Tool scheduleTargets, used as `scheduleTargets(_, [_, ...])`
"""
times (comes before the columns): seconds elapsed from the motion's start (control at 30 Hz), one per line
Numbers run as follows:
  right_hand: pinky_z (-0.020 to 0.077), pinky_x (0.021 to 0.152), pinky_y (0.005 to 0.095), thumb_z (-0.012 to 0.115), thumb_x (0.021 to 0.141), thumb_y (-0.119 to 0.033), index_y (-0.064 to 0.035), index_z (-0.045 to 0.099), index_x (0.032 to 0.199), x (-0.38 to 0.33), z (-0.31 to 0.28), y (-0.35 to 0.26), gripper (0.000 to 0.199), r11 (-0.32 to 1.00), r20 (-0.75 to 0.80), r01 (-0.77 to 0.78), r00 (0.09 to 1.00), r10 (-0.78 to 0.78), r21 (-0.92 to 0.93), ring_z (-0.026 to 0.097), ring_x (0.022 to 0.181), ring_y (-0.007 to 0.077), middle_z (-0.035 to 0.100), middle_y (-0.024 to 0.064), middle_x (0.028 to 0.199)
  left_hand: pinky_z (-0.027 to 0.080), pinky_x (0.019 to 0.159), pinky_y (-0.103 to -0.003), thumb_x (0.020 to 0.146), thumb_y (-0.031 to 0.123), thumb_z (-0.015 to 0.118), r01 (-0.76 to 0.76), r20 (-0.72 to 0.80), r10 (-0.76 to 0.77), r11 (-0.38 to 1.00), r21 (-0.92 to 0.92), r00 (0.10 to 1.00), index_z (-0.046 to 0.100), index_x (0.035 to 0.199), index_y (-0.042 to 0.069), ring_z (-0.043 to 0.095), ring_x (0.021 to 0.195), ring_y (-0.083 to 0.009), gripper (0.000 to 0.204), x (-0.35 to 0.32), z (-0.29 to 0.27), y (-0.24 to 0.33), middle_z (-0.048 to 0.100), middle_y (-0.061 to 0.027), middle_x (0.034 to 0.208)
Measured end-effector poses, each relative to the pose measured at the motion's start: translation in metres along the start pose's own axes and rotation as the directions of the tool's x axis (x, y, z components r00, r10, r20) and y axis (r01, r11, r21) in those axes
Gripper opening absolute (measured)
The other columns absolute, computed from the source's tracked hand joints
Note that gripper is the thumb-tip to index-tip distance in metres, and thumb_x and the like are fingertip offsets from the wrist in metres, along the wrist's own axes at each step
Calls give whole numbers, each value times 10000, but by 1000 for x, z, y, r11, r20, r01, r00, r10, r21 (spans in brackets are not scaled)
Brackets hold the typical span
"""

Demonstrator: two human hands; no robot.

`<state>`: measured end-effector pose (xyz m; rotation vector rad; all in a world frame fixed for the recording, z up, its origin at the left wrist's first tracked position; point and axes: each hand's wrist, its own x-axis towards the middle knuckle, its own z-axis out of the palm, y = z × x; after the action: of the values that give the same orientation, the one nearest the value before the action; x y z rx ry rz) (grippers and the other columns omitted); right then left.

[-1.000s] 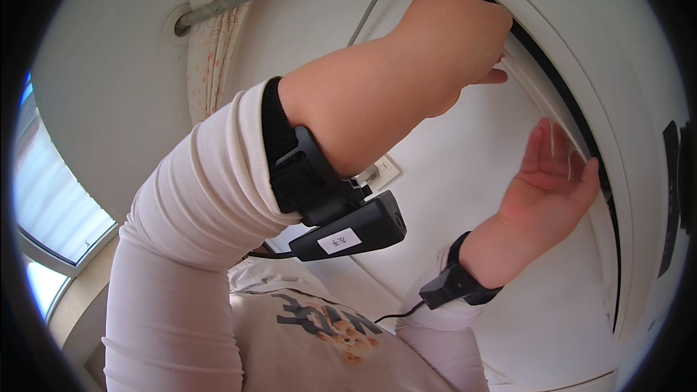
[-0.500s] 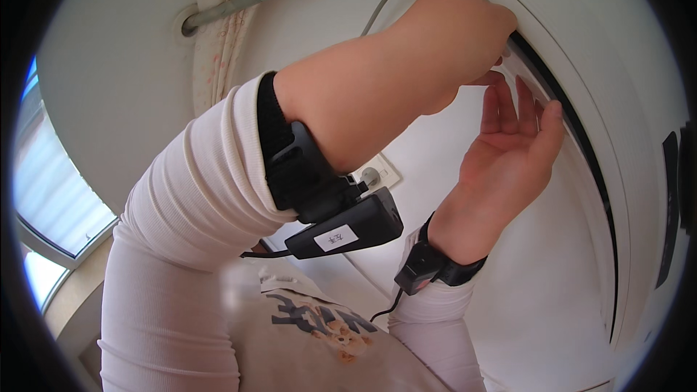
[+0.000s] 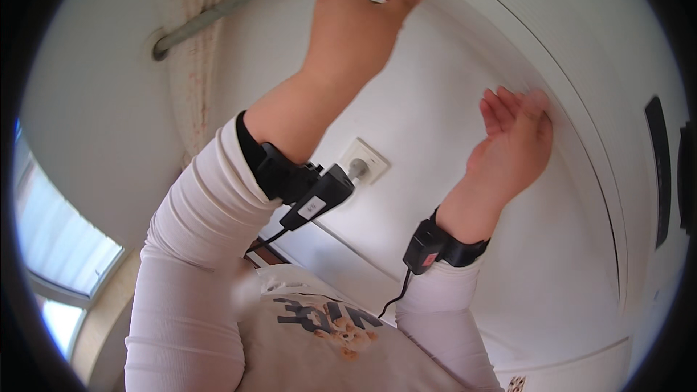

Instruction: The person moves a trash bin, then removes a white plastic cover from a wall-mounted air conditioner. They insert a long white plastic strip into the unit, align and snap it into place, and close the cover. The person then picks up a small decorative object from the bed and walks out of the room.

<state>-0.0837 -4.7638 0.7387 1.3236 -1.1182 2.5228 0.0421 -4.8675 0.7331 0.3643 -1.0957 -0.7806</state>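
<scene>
We see our left hand (image 3: 352, 25) raised high against the upper edge of a white air conditioner (image 3: 552, 51) mounted on the wall, fingers spread and slightly bent, the fingertips touching its curved casing without gripping anything. Our right hand (image 3: 512, 145) is lower and further right, open with the palm up and the fingers (image 3: 508, 105) together, pressed against the unit's lower edge; it holds nothing. Both wrists wear black bands, each carrying a small black device (image 3: 319, 199) with a cable. On the wall between the two forearms sits a white wall socket (image 3: 361, 163) with a plug in it. A grey pipe (image 3: 232, 3) runs across the wall at upper left, over a pale curtain (image 3: 190, 65), and a window (image 3: 51, 268) shows at lower left.
</scene>
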Motion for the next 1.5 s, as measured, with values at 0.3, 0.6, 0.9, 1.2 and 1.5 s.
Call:
scheduleTargets(0.3, [510,621,285,542,898,-136,24,493,1058,-6,-88,-7,232,978,-391,174,897,-206,-116,622,643,199,644,127,821,533,731,-279,890,191,637,104,121,-75,961,-255,990,493,1037,17,623,788,-158,269,2,-3,-40,571,-64,891])
scheduleTargets(0.6, [445,1013,410,358,955,-123,152,352,1266,3,-127,-59,415,963,-101,-20,994,48,268,491,1190,358,455,301,1276,513,828,-320,907,145,586,393,357,-244,808,-438,902,480,1085,-1,622,912,-233,254,8,11,-35,606,-162,1062])
scheduleTargets(0.9, [508,928,358,391,975,-149,93,405,1266,-3,-99,-73,379,990,-268,-136,953,139,27,581,1082,290,533,249,1200,506,666,-227,853,251,684,376,390,-200,809,-452,899,553,1020,-15,617,717,-129,340,19,26,-61,642,-68,850])
scheduleTargets(1.2, [429,1016,388,374,963,-144,80,363,1315,-7,-72,-60,418,893,204,-393,914,352,221,491,1214,295,455,248,1321,498,693,-232,897,147,594,497,496,-229,698,-515,837,604,1055,-8,600,740,-116,221,3,24,-62,650,-82,893])
scheduleTargets(1.5, [328,1106,430,390,923,-80,131,233,1349,-13,-42,-37,501,794,203,-427,904,376,433,371,1314,316,349,264,1399,496,708,-240,923,51,493,746,818,-174,545,-384,549,579,1132,-10,599,791,-113,234,-79,-56,-64,635,-74,931])
